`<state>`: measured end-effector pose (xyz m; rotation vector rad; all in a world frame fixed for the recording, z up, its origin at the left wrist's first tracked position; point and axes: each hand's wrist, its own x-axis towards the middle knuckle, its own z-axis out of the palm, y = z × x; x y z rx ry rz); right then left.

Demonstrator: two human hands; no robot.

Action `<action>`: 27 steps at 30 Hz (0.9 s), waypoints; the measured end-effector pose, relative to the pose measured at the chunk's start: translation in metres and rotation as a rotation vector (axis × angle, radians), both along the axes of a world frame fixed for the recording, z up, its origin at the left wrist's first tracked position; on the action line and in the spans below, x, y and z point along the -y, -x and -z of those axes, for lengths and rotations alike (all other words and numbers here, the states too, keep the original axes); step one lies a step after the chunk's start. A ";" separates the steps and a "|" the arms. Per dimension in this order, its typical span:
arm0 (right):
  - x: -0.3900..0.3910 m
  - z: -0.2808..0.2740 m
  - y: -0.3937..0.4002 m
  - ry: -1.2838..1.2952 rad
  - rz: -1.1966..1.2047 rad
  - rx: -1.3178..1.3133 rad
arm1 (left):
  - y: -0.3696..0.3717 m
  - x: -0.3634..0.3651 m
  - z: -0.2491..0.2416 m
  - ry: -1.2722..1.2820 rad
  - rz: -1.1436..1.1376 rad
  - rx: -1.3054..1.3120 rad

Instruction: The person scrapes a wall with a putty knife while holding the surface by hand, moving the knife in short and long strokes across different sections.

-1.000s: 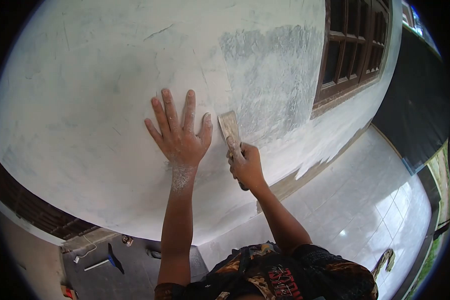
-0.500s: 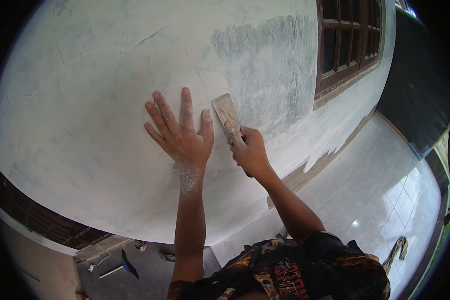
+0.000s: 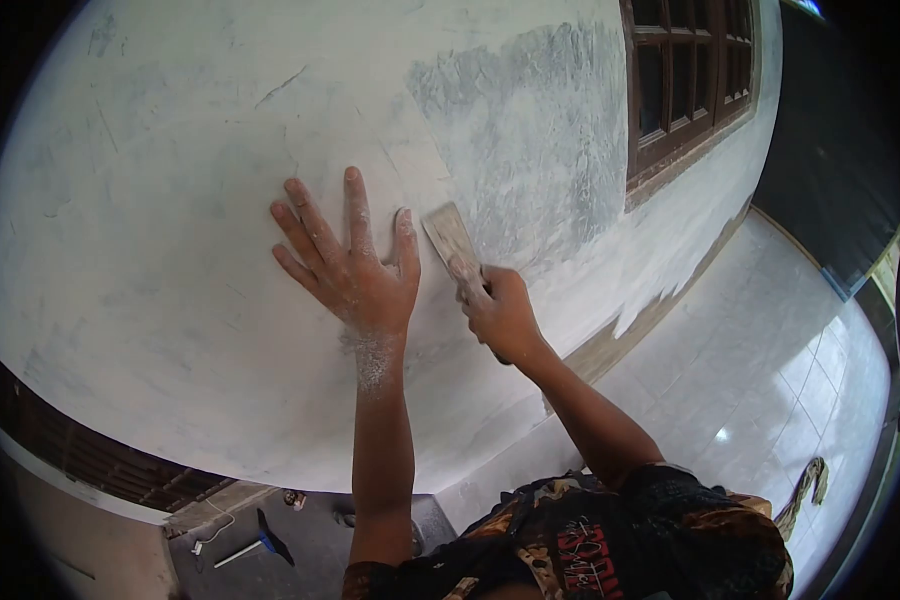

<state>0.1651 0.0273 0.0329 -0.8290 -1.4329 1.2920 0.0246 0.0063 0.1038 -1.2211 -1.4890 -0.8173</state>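
Note:
My left hand (image 3: 355,270) lies flat against the whitish wall (image 3: 200,230), its fingers spread and dusted with white powder. To its right, my right hand (image 3: 502,312) is wrapped round the handle of a putty knife (image 3: 450,235). The broad, smeared blade points up and left and is at the wall, beside a rougher grey patch (image 3: 540,140). My fingers cover most of the handle; its dark end shows below the hand.
A brown wooden window (image 3: 680,85) is set in the wall at upper right. Pale floor tiles (image 3: 730,330) run below, with a cloth (image 3: 802,495) on them. Dark sheeting (image 3: 830,150) hangs at right. A squeegee-like tool (image 3: 260,545) lies at lower left.
The putty knife and my right hand sit slightly lower in the view. My left hand appears a little farther left, still spread on the wall. The whole view has shifted slightly.

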 end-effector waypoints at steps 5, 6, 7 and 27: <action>-0.006 -0.003 0.006 -0.087 0.028 -0.041 | 0.000 -0.002 0.001 -0.023 -0.028 -0.010; -0.003 0.001 0.004 -0.071 0.034 -0.003 | 0.001 -0.002 0.000 -0.024 -0.029 -0.012; -0.001 0.003 0.003 -0.071 0.031 -0.004 | 0.001 -0.001 0.001 -0.021 -0.035 -0.023; -0.004 0.008 -0.008 0.099 0.018 -0.002 | 0.000 0.003 0.002 0.022 -0.033 -0.003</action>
